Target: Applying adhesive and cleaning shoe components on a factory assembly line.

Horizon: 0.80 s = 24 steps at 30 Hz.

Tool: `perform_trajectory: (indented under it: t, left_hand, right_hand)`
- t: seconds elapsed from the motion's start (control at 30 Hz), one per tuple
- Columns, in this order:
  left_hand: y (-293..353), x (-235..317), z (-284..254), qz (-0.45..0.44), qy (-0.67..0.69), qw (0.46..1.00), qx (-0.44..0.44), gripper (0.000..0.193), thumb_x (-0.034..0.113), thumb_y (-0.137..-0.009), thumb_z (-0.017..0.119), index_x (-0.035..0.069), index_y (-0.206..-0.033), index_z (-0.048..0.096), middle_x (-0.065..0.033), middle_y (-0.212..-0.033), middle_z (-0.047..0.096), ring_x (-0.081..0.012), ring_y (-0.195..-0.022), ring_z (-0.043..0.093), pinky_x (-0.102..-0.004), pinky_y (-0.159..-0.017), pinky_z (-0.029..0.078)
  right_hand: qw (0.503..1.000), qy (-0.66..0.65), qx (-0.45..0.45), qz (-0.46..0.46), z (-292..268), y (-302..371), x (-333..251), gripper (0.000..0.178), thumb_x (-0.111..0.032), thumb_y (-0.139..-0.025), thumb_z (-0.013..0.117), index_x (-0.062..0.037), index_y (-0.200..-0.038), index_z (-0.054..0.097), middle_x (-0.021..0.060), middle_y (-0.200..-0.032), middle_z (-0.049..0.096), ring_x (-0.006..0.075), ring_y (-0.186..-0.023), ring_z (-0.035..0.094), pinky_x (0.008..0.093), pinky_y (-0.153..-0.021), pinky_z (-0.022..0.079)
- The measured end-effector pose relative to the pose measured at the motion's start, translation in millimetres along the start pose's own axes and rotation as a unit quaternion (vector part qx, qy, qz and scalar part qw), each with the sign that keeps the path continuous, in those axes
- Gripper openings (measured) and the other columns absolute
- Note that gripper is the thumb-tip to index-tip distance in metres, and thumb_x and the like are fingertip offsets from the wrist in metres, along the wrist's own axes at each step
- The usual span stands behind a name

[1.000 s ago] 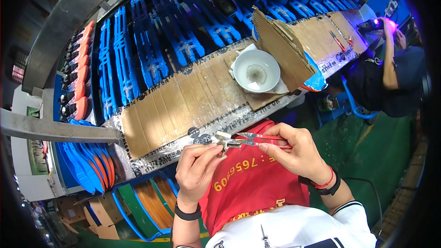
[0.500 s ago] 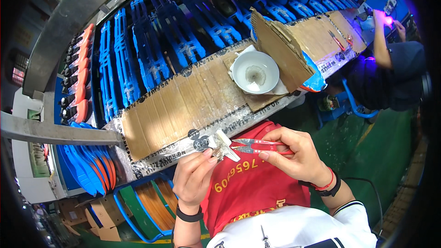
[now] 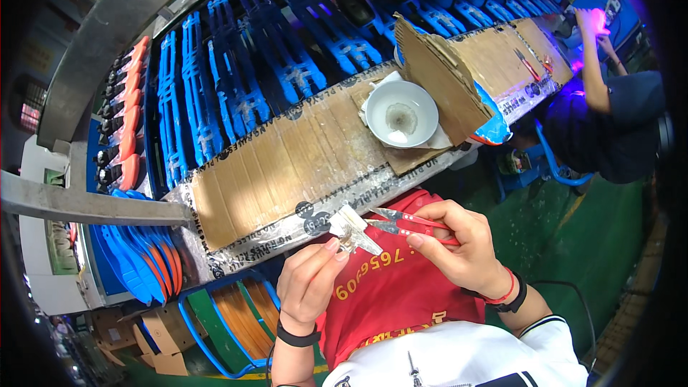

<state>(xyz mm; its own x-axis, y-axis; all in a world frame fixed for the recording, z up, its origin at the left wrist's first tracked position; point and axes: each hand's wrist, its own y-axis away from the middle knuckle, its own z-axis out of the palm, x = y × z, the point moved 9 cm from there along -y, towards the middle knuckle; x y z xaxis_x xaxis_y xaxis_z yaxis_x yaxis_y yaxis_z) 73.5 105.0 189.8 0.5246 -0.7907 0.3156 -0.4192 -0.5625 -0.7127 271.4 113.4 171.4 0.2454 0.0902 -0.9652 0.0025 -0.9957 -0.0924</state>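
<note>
Small whitish part (image 3: 352, 228): one, held up in front of your red apron (image 3: 423, 297), near table edge. Your left hand (image 3: 309, 276): thumb and fingertips pinched on part. Your right hand (image 3: 464, 247): closed round red-handled snips (image 3: 414, 218), blades parted, tips beside part, contact unclear. Beyond: white bowl (image 3: 401, 111) on cardboard-topped table (image 3: 265, 179), beside standing cardboard flap (image 3: 446, 82).

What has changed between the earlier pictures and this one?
The left hand has drawn slightly toward the body and turned the small whitish part, so a broader face shows. A co-worker's hand has moved up and left in the picture. Nothing was let go: the right hand still holds the red-handled snips. The white bowl stayed put.
</note>
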Motion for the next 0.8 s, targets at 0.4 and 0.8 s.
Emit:
perform_trajectory:
  t: [0.4,0.8]
  left_hand:
    - [-1,6,1,0.017,-0.01,1.0,-0.007,0.031,-0.002,-0.071,0.078,0.002,-0.101,0.07,-0.0098,-0.108,0.067,-0.0237,-0.091,0.065,-0.0301,-0.075,0.058]
    - [0,8,1,0.025,-0.012,1.0,-0.013,0.031,-0.001,-0.073,0.077,0.002,-0.103,0.07,-0.0105,-0.109,0.067,-0.0242,-0.092,0.065,-0.0303,-0.076,0.058]
  right_hand:
    - [1.0,-0.007,0.001,-0.005,10,4,5,0.021,-0.003,-0.084,0.072,0.0065,-0.099,0.06,0.0108,-0.079,0.068,0.0152,-0.07,0.071,0.0248,-0.059,0.056]
    - [0.999,-0.044,0.007,0.025,11,7,10,0.022,-0.004,-0.085,0.072,0.0064,-0.1,0.06,0.0113,-0.079,0.069,0.0146,-0.072,0.072,0.0244,-0.059,0.055]
